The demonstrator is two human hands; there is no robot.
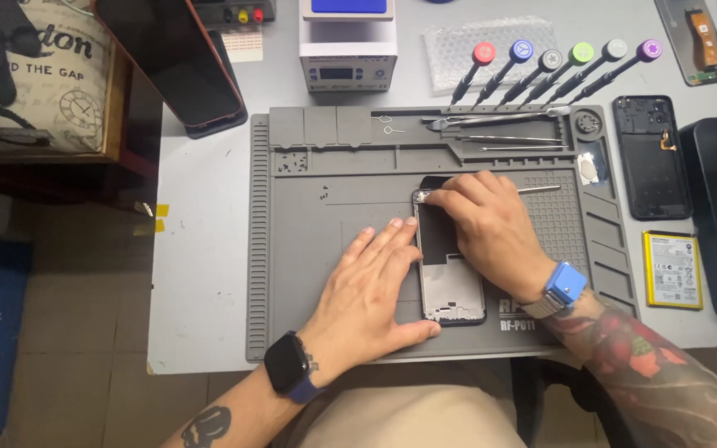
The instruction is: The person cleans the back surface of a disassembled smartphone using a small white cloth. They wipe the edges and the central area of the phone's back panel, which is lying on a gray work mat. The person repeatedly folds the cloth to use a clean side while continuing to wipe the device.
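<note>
1. Head view, your hands: your left hand (373, 286) lies flat and open, palm down, fingers spread along the left edge of the phone frame (450, 265), thumb at its lower corner. Your right hand (485, 224) is curled, fingertips pinched at the frame's upper left corner; whether they grip a tool or part there cannot be told.
2. Position of the frame: one frame, lying flat on the work mat (309, 241), right of centre, between your hands.
3. Orientation: its long axis runs away from you, top end towards the far side of the desk, bottom end nearest your body.
4. Build: a thin rounded rectangle, dark outer rim, black panel in the upper half, pale metallic inner plate below.
5. Mat: one, grey, matt rubbery surface with ribbed left edge, gridded patch at right, and moulded trays along the far side.
6. Counts beyond: six screwdrivers (541, 75) with round coloured caps, fanned in a row; one black back cover (651, 158) right of the mat; one flat battery (672, 270) with yellow edging just below it.
7. Wrists: one dark watch (288, 365) on your left, one blue strap (564, 286) on your right.
</note>
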